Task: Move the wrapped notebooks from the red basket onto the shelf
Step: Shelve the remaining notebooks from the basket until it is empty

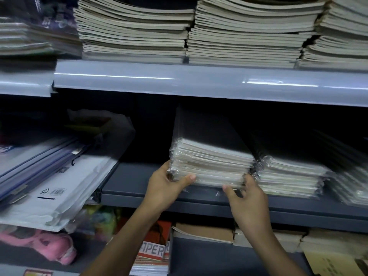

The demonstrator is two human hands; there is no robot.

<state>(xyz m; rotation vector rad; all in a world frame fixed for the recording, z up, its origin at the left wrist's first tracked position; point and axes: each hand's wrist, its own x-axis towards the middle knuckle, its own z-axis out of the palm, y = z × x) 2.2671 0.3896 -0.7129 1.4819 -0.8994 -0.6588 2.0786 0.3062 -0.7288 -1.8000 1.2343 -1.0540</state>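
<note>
Both hands' fingers clamped on wrapped notebooks, second wrapped stack touching alongside.

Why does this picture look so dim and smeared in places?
Head view: the recess behind the wrapped notebooks is nearly black; glare streaks the upper shelf edge; the envelopes at left are motion-blurred; the wide lens bows the shelves.

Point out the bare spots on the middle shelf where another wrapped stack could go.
Bare shelf lies left of the held stack, up to the slanting folders. Right is crowded: the next stack touches it. The left hand and right hand grip its corners.
</note>
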